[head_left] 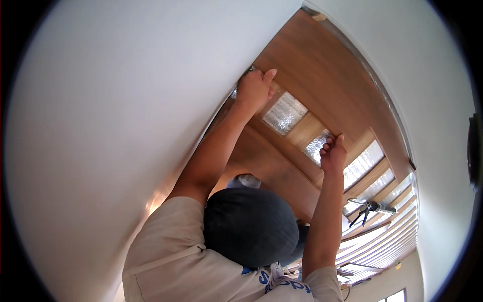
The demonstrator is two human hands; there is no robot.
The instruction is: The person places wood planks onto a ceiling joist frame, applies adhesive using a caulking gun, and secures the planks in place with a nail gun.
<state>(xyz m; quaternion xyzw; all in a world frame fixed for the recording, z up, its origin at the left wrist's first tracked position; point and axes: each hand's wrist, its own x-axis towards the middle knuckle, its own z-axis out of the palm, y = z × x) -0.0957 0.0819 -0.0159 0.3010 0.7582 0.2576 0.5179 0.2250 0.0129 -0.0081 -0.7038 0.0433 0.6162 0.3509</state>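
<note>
A wide brown wooden floorboard [322,70] lies ahead of me over pale wooden strips. My left hand [255,90] is closed at the board's near edge, close to the left wall, its thumb pointing up over the wood. Farther right along the same edge, my right hand [333,153] is closed too, thumb and forefinger pinching the edge. Curled fingers hide part of each grip. Between the hands, silver foil [285,113] shows in gaps framed by wooden strips [305,130]. Brown boards [266,151] also lie on the near side, by my knee [251,226].
A white wall [110,100] rises close on my left, another pale wall [427,90] beyond the boards. A caulking gun [375,209] rests across the strips at right. Several more strips [382,246] run over foil toward a far window [395,296].
</note>
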